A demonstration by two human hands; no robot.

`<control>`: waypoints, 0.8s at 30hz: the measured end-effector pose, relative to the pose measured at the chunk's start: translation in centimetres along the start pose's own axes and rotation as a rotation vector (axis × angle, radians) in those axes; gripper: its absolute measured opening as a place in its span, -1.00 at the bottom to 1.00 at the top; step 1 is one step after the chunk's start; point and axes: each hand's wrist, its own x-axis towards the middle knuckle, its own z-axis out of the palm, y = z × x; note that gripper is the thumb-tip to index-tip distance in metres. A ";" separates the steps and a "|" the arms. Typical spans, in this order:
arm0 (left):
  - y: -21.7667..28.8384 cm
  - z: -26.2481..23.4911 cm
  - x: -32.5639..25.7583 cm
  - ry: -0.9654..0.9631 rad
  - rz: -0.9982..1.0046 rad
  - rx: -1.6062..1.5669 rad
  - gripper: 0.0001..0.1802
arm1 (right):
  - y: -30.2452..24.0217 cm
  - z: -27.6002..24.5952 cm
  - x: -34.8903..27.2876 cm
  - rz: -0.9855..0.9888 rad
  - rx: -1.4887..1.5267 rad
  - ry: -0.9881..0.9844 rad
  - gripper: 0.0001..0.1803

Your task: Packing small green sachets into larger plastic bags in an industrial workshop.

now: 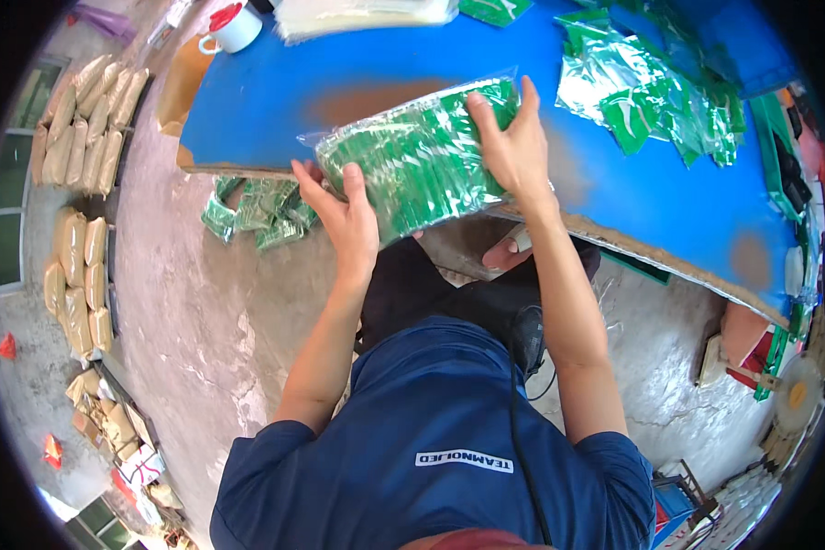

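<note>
Between my two hands is a transparent plastic bag [422, 156] packed with a row of flat green packets, tilted over the near edge of the blue table. My left hand [346, 218] grips its left end, the thumb on top and the other fingers partly hidden at the side. At the right end, my right hand [515, 147] presses its thumb on the upper face, with the index finger along the far corner. Loose green packets in shiny film [642, 92] lie in a heap on the table, right of the held bag.
The blue table [247, 119] has worn brown patches. On it stand a white enamel mug [232, 29] and a stack of transparent bags [362, 16]. Filled green bags [261, 209] lie on the floor below its left edge. Brown sacks [84, 124] are piled at far left.
</note>
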 end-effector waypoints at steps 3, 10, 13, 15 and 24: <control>-0.7 -1.6 -2.7 -0.081 -0.491 -0.396 -0.32 | 0.4 0.0 0.2 0.087 0.123 -0.018 -0.07; -11.1 -7.7 -5.7 -0.406 -1.081 -0.886 0.00 | -2.7 -0.3 -7.5 -0.087 0.231 -0.457 -0.42; -18.6 -11.6 -5.0 -0.688 -1.086 -0.878 -0.19 | -3.2 -1.9 -8.3 -0.114 0.590 -0.992 -0.59; -23.6 -17.1 -5.4 -0.569 -1.098 -0.987 -0.24 | -1.0 -5.8 -6.0 -0.220 0.494 -0.762 -0.61; -35.8 -24.0 3.1 0.137 -1.506 -0.744 -0.49 | 15.4 -16.3 16.2 -0.256 -0.586 0.398 0.00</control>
